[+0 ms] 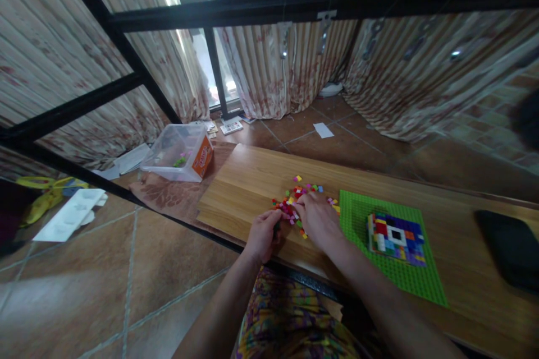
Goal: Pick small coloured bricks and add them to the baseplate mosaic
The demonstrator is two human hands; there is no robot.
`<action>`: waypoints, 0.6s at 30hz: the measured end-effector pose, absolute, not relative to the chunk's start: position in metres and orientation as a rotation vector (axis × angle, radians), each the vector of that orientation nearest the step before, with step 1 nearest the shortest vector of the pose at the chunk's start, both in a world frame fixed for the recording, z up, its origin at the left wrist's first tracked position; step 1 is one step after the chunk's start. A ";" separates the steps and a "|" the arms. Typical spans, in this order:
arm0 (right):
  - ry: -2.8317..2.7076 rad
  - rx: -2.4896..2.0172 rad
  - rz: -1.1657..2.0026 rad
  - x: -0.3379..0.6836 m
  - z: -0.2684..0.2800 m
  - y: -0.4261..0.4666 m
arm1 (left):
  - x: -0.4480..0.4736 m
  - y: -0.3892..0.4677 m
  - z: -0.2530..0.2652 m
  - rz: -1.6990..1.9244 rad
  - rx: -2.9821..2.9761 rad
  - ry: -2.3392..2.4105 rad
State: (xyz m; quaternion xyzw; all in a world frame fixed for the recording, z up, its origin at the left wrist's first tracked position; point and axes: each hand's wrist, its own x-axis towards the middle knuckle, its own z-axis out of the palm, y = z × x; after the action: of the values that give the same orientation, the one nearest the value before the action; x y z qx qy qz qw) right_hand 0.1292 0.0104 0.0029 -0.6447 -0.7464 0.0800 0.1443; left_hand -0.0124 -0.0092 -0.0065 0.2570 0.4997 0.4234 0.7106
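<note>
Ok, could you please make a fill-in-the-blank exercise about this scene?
The baseplate under the brick structure is coloured ____.
In this view, the loose bricks lie to the baseplate's ____.
The hand nearer the baseplate is the person's ____ one.
The clear box has a label coloured mainly ____.

Missing words: green; left; right; orange.

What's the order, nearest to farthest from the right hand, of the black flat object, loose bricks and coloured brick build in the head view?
From the right hand:
1. Loose bricks, at its fingertips.
2. Coloured brick build, to its right on green baseplate.
3. Black flat object, farther right.
</note>
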 end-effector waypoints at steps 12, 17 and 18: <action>-2.048 -1.648 0.418 0.131 0.000 -0.018 | 0.012 -0.008 0.008 0.882 0.422 1.033; -1.658 -1.576 0.681 0.138 -0.002 -0.019 | 0.016 0.003 0.003 0.842 0.352 1.004; -1.599 -1.569 0.724 0.140 -0.002 -0.019 | 0.017 0.004 0.002 0.838 0.354 1.009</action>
State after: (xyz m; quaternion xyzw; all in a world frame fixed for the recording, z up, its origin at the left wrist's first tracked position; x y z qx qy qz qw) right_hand 0.1399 -0.0190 -0.0019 -0.6154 -0.6274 0.2840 0.3834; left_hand 0.0175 0.0045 0.0019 0.1638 0.4667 0.3877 0.7779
